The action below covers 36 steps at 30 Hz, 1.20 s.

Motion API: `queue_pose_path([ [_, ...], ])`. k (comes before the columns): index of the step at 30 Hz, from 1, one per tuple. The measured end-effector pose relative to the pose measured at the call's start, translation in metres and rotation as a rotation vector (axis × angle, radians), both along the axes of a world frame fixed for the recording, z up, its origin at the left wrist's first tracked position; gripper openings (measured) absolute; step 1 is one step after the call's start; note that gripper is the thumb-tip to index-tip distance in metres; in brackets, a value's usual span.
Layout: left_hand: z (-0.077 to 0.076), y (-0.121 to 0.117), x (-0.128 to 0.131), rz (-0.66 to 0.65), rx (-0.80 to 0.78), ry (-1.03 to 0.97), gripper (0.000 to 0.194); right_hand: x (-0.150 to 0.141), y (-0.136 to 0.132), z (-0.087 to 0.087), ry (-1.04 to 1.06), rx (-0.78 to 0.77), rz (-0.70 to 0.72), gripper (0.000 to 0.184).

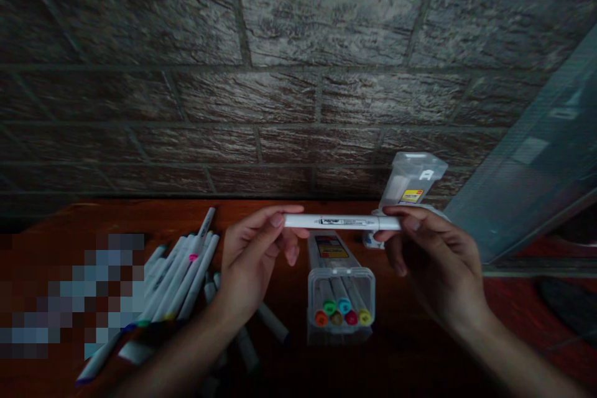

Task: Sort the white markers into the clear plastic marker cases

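I hold a white marker [340,222] level above a reddish-brown table [69,224]. My left hand [254,261] pinches its left end between thumb and fingertips. My right hand [431,255] grips its right end, fingers curled round the cap. Under the marker a clear plastic marker case [340,289] lies on its side, its open end toward me, with several markers showing coloured caps inside. A clear lid or second case part [413,183] stands upright behind my right hand.
A heap of loose white markers [181,280] lies left of my left hand. A blurred pixelated patch covers the far left of the table. A brick wall [280,74] rises behind; a slanted glass pane [541,155] leans at the right.
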State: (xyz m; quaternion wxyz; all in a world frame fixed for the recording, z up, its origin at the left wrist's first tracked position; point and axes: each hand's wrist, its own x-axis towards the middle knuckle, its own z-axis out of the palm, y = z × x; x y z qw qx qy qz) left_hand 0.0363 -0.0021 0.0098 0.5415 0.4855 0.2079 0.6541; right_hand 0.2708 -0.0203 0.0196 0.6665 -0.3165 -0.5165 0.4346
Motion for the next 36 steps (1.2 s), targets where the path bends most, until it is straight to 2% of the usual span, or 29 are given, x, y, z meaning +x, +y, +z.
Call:
queue_pose_path([
  [19,0.0002,-0.001,-0.0019,-0.026,0.007,-0.011,0.024,-0.0005,-0.0017,0.0033,0.037,-0.041,0.019,0.021],
  [28,-0.0037,-0.0027,-0.0021,0.074,0.056,0.139,0.02,-0.0011,-0.0017,0.0017,0.019,-0.032,0.021,0.021],
  [36,-0.0046,-0.0014,0.0006,0.168,0.105,0.271,0.014,-0.0005,0.0018,-0.005,-0.107,0.029,-0.035,0.011],
])
